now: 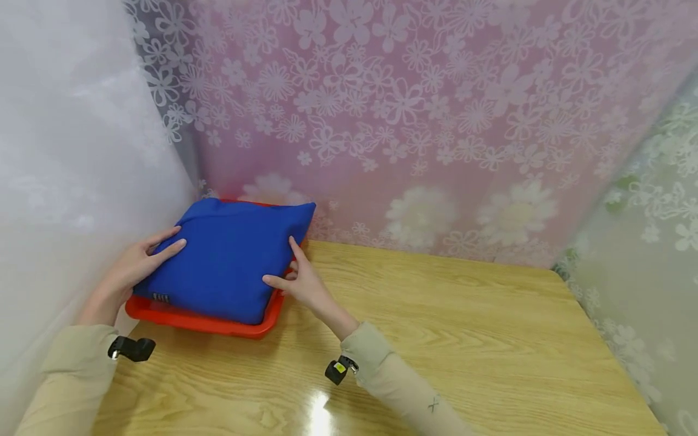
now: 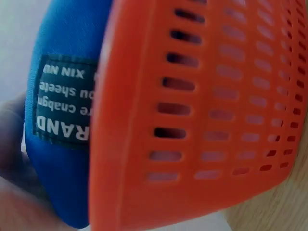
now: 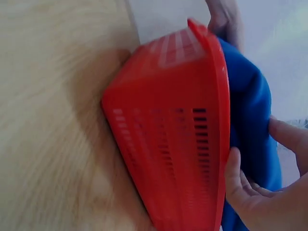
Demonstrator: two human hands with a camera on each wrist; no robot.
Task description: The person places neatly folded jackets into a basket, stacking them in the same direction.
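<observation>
A blue cushion (image 1: 229, 260) lies in a red plastic basket (image 1: 202, 324), bulging above its rim. My left hand (image 1: 136, 260) grips its left edge, two digits over the top and the other fingers hidden. At the opposite edge, my right hand (image 1: 308, 281) holds the cushion, thumb and forefinger spread along it and the other fingers curled at its side. In the right wrist view, the right thumb (image 3: 234, 175) is right at the basket rim. A dark label with white lettering (image 2: 65, 98) shows on the cushion in the left wrist view.
The basket stands on a wood-grain table (image 1: 436, 339), at its back left, close to the white curtain (image 1: 82, 151). A pink floral curtain (image 1: 414, 121) hangs behind the table, and a pale green patterned one (image 1: 649, 254) on the right.
</observation>
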